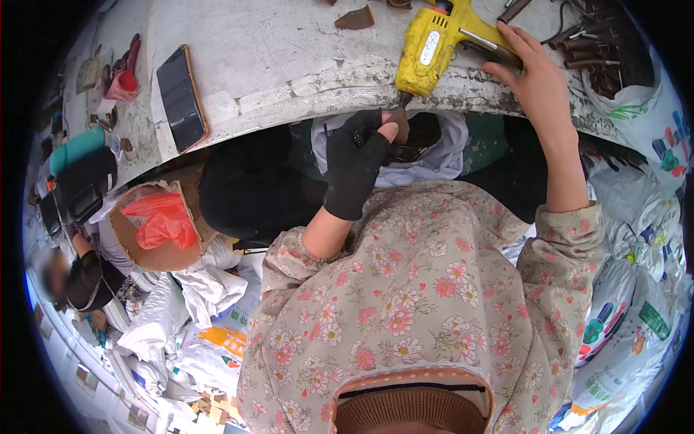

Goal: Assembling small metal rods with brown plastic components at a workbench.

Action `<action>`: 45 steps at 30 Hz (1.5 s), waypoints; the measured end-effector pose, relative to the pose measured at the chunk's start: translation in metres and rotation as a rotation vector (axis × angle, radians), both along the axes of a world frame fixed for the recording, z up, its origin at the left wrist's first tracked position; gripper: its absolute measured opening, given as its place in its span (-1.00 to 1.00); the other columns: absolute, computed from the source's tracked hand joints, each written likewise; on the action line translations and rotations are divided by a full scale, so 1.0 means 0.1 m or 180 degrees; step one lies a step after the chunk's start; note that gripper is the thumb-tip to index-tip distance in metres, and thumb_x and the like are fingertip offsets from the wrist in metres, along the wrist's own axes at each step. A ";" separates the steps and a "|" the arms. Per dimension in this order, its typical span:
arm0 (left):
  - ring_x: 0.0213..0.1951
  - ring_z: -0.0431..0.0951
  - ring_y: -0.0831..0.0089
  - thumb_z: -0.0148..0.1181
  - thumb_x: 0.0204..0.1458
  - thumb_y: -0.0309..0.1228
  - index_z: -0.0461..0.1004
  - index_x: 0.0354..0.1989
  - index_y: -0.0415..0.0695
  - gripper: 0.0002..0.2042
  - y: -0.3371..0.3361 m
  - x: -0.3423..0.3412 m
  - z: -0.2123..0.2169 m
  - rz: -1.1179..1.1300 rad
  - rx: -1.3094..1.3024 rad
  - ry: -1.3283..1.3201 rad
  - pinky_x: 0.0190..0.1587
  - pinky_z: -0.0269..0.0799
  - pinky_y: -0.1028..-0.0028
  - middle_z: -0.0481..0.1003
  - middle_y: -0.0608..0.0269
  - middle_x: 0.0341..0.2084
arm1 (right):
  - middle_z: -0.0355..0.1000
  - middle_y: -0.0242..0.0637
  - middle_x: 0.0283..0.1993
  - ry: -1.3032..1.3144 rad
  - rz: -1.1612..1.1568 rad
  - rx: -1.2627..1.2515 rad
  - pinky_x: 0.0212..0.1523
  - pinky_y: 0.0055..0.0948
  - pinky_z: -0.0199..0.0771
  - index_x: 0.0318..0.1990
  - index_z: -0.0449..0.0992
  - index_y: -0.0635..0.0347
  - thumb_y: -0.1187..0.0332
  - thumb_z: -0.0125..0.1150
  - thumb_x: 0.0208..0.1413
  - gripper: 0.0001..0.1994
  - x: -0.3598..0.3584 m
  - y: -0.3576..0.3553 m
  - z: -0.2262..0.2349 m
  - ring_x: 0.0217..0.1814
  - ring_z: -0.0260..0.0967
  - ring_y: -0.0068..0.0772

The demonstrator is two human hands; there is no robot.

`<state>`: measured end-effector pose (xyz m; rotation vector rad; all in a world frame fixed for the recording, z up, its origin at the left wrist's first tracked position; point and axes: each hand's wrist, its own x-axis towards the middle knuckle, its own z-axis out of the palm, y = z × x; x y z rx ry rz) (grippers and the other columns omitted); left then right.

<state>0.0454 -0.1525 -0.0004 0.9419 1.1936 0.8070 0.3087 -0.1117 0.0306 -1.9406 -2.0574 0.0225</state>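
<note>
A yellow gun-shaped tool (423,54) with a dark narrow tip lies over the near edge of the worktable, its tip toward me. My right hand (538,79), bare, is at the handle end, fingers on the far side and thumb on the near side. My left hand (358,159), in a black fingerless glove, pinches a small flat brown piece (399,129) between thumb and fingers. That piece is right at the tool's tip; whether they touch, I cannot tell. Under both is a white plastic bag (441,163) holding dark pieces.
Brown scraps (354,19) lie on the whitish worktable (289,43). A phone (182,98) rests near its left edge. Brown tubular pieces (589,54) fill a bag at right. A cardboard box (155,253) with a red bag and several white sacks (155,315) surround me. Another person's arm (87,253) shows far left.
</note>
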 end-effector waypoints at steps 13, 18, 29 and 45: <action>-0.56 0.26 0.55 -0.03 0.16 -0.16 0.26 -0.56 -0.06 -0.69 0.04 -0.05 0.02 0.0466 -0.0047 -0.0176 -0.52 0.19 0.59 0.26 0.40 -0.63 | 0.43 -0.18 -0.30 0.2959 0.1031 -0.1467 -0.28 -0.50 0.35 0.03 0.42 0.21 0.57 0.13 -0.03 -0.61 -0.65 -0.83 0.52 -0.33 0.37 -0.38; -0.59 0.25 0.57 -0.04 0.17 -0.17 0.27 -0.52 -0.05 -0.72 0.09 -0.15 0.16 0.0072 -0.1194 -0.1996 -0.54 0.20 0.60 0.26 0.40 -0.64 | 0.40 -0.21 -0.34 0.2991 0.1044 -0.1529 -0.33 -0.53 0.33 0.01 0.44 0.21 0.58 0.13 -0.03 -0.62 -0.70 -0.82 0.54 -0.39 0.34 -0.40; -0.56 0.31 0.48 0.01 0.07 -0.52 0.37 -0.33 -0.23 -0.95 -0.01 -0.14 0.37 -0.0297 0.0643 0.0836 -0.53 0.23 0.48 0.32 0.29 -0.63 | 0.34 -0.28 -0.49 0.2403 0.1092 -0.1798 -0.51 -0.56 0.20 -0.06 0.49 0.19 0.64 0.14 -0.11 -0.63 -0.74 -0.75 0.87 -0.53 0.24 -0.49; -0.40 0.43 0.32 0.23 -0.15 -0.38 0.49 -0.43 -0.05 -0.89 -0.02 -0.51 0.08 -0.1628 0.3037 0.1673 -0.38 0.34 0.40 0.42 0.31 -0.47 | 0.46 -0.14 -0.40 0.3014 0.0839 -0.2027 -0.37 -0.46 0.40 -0.08 0.50 0.11 0.47 0.20 -0.06 -0.68 -0.93 -0.91 -0.04 -0.40 0.45 -0.31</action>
